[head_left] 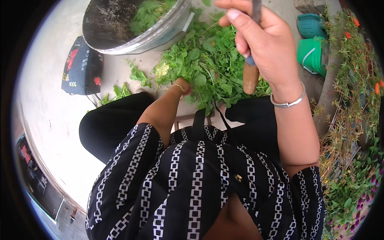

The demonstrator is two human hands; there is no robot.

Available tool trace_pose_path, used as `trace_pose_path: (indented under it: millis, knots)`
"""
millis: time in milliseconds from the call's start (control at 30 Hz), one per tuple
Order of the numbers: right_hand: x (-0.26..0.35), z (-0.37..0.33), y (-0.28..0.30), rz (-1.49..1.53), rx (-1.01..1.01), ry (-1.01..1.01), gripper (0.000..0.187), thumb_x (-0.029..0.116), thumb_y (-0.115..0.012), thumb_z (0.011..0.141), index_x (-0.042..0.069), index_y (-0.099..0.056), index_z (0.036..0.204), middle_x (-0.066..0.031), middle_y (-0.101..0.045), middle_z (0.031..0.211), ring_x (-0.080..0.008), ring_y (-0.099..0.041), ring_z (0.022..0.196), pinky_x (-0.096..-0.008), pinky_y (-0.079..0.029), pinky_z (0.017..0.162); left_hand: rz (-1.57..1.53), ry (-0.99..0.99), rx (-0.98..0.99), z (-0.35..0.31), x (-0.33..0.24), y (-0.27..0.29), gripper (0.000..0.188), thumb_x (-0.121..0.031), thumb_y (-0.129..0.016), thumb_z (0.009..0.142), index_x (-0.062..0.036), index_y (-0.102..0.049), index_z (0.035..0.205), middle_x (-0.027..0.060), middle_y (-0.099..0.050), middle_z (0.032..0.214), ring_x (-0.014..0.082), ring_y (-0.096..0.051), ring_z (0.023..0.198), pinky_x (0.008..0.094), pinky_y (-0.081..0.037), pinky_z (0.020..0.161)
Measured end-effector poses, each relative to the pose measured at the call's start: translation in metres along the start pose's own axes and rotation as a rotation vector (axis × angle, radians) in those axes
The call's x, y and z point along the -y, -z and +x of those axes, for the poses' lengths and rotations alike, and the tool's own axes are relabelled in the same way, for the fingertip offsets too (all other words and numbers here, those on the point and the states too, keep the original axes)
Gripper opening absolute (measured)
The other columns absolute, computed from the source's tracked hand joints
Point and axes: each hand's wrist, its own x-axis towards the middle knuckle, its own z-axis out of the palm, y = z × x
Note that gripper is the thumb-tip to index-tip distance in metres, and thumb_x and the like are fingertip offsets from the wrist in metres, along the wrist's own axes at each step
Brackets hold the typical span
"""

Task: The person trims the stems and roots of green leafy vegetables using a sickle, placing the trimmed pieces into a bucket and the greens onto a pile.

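My right hand [268,44] is raised at the upper right, its fingers closed around a wooden-handled tool [251,78]. The handle points down toward me. A narrow grey metal part rises above the fingers and leaves the picture at the top, so the tool's kind is unclear. Down among a heap of leafy greens [204,68] is my left hand [184,86], its fingers mostly hidden by my wrist and the leaves. Beyond the heap, a large worn bucket [106,24] leans its mouth toward me, with more greens [150,18] inside.
A dark bag with red flowers [82,68] lies left of the bucket. Loose leaves [121,92] are scattered near my left knee. A green pail [312,56] and a teal container [310,26] stand at the right, beside flowering plants [352,100].
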Motion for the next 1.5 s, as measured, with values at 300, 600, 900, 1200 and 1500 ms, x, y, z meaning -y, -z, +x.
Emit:
trace_pose_path:
  millis: [300,600,900,1200,1500]
  knots:
    - [0.015,0.014,-0.017,0.003,0.079,0.314,0.023,0.016,-0.054,0.089,0.005,-0.064,0.107,-0.002,-0.062,0.082,-0.0038,-0.048,0.053,-0.0193,-0.04,0.048,0.767,-0.667,-0.651,-0.213,-0.103,0.069,0.026,-0.014,-0.048,0.081,-0.0057,-0.063,0.101,0.019,-0.065,0.085,0.0362,-0.062,0.082,0.0432,-0.048,0.073]
    - [0.049,0.024,-0.059,-0.011,0.189,0.45,0.032,0.031,-0.048,0.095,0.003,-0.063,0.089,0.0024,-0.048,0.061,-0.0057,-0.046,0.052,-0.021,-0.035,0.048,-0.45,-1.251,-0.53,-0.359,-0.15,0.164,0.03,-0.001,-0.056,0.086,-0.0014,-0.038,0.11,0.008,-0.058,0.087,0.0138,-0.059,0.078,0.0243,-0.048,0.068]
    - [0.0,0.054,-0.055,-0.749,-0.013,0.993,0.023,0.023,-0.056,0.088,0.005,-0.054,0.075,-0.0108,-0.051,0.067,-0.0317,-0.052,0.058,-0.0371,-0.041,0.052,-0.908,-1.066,-0.045,-0.361,-0.148,0.195,0.024,-0.022,-0.048,0.095,-0.0011,-0.054,0.105,-0.003,-0.048,0.068,0.0044,-0.041,0.052,0.0198,-0.037,0.046]
    - [-0.003,0.064,-0.062,-0.78,0.063,0.959,0.021,0.022,-0.057,0.086,0.005,-0.055,0.075,-0.0106,-0.051,0.067,-0.0309,-0.053,0.059,-0.0368,-0.042,0.053,-0.936,-1.035,0.087,-0.359,-0.148,0.197,0.024,-0.022,-0.047,0.095,-0.0001,-0.055,0.1,-0.0045,-0.044,0.062,0.0036,-0.038,0.049,0.0181,-0.032,0.043]
    - [-0.001,0.057,-0.056,-0.798,0.064,0.964,0.019,0.021,-0.058,0.086,0.004,-0.055,0.076,-0.0107,-0.051,0.068,-0.0309,-0.053,0.059,-0.0365,-0.043,0.053,-0.957,-1.031,0.112,-0.359,-0.152,0.193,0.024,-0.023,-0.044,0.096,-0.0009,-0.053,0.1,-0.005,-0.041,0.06,0.0039,-0.036,0.047,0.0188,-0.03,0.042]
